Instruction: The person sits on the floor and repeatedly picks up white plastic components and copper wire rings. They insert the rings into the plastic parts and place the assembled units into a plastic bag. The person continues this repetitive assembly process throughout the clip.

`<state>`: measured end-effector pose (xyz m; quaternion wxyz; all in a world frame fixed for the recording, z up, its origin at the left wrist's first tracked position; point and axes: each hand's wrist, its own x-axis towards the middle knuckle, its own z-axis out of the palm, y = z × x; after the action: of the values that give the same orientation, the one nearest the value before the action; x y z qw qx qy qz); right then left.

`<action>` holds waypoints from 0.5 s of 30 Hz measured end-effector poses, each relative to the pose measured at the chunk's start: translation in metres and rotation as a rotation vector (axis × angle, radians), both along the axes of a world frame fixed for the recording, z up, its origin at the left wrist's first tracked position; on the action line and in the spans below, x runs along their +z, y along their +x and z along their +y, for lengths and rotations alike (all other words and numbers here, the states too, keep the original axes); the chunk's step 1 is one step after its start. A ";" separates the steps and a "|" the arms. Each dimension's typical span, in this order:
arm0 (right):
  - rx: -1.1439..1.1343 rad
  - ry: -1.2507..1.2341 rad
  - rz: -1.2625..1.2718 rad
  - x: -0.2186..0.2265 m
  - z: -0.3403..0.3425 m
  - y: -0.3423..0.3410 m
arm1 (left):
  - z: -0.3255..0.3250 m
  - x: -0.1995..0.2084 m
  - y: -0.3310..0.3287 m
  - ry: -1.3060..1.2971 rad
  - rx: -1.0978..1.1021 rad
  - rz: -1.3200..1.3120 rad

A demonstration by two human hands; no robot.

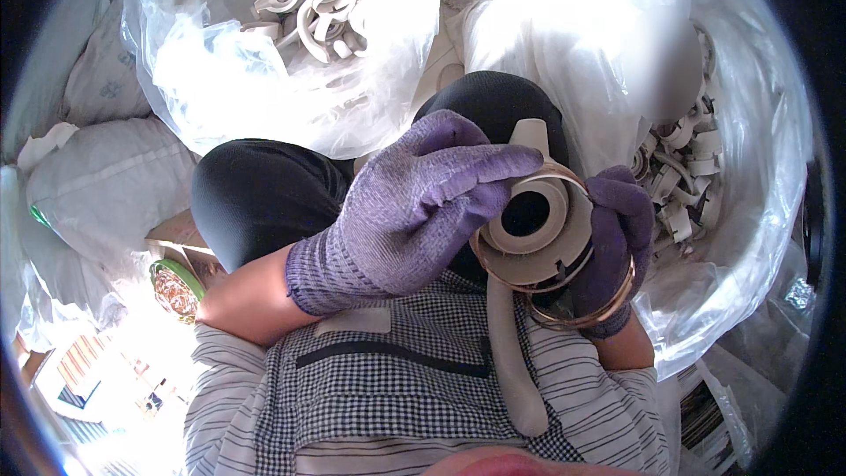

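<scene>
Just in front of the checked apron [379, 401] I am holding a pale plastic part [531, 245], its round opening facing up toward the camera and its long curved handle [513, 361] lying across the apron. The gloved right hand [621, 234] is gripping its right side, the bent fingers clamping on the rim. The gloved left hand [414, 211] is reaching over from the other side, its fingers bunching together and the index tip resting at the upper rim; I am not managing to tell whether it is pinching anything. A copper-coloured ring [504, 282] is running around the rim, so I am judging this piece to be partway through, though I cannot tell whether the ring is sitting fully home. A second ring [608, 310] is hanging by the right hand, apart from the rim, and I am counting it as not yet fitted. Beyond the left forearm, a green-edged copper-coloured bundle [176, 293] is lying. Farther out, the front bag [256, 115] and the right-hand bag [749, 291] are holding many similar pale pieces; which are finished and which are waiting, I am not able to tell.
</scene>
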<state>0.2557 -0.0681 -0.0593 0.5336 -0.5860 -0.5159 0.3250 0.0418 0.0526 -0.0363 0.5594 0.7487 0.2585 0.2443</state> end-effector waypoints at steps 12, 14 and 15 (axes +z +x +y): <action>0.270 0.064 -0.245 -0.009 -0.011 0.031 | 0.010 0.005 -0.009 0.083 -0.132 0.016; 0.312 0.074 -0.307 -0.006 -0.010 0.031 | 0.010 0.008 -0.010 0.108 -0.176 0.037; 0.316 0.061 -0.293 -0.009 -0.012 0.031 | 0.010 0.013 -0.010 0.129 -0.194 0.061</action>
<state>0.2866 -0.0798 -0.0686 0.4127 -0.5225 -0.6830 0.3003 0.0318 0.0623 -0.0238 0.5231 0.8117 0.1853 0.1822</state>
